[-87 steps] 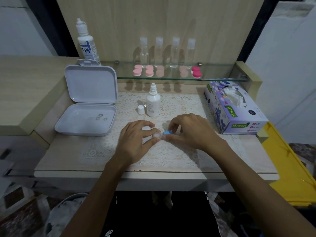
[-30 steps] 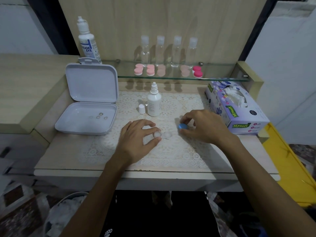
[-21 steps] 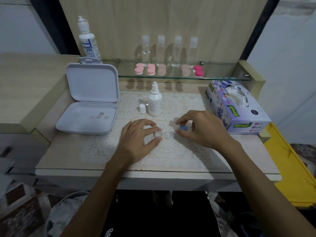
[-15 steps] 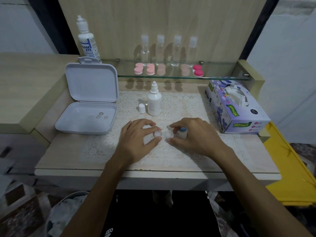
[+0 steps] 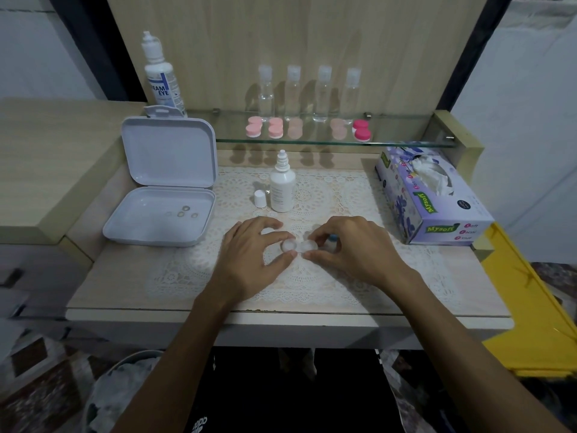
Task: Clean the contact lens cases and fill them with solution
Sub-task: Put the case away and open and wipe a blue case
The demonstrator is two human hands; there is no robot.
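Lens case (image 5: 298, 246), clear with two open wells, lies on the lace mat (image 5: 312, 276) at the middle of the table (image 5: 125, 285), and both my hands meet on it. My left hand (image 5: 249, 257) comes in from the lower left, palm down, its thumb and forefinger curled around the left well and pinching it. My right hand (image 5: 352, 248) reaches in from the lower right, palm down too, thumb and forefinger pinching the right well, while the other fingers curl over a blue cap (image 5: 332, 237) that peeks out just behind the case. Behind my hands stands one small white dropper bottle (image 5: 282, 186), uncapped, with its one white cap (image 5: 259, 198) upright just to its left. To the left sits one white hinged box (image 5: 162, 195), lid up, with four small rings (image 5: 184, 212) lying in its tray, though they are too small to tell more. At the right edge lies one tissue box (image 5: 434, 198), tissue poking from its top. On the glass shelf (image 5: 406, 140) behind I count four clear bottles (image 5: 309, 92) in a row, and in front of them five pink lens cases (image 5: 307, 129): two light pink, two pale, one deep pink. One tall white solution bottle (image 5: 160, 75) stands at the shelf's left end.
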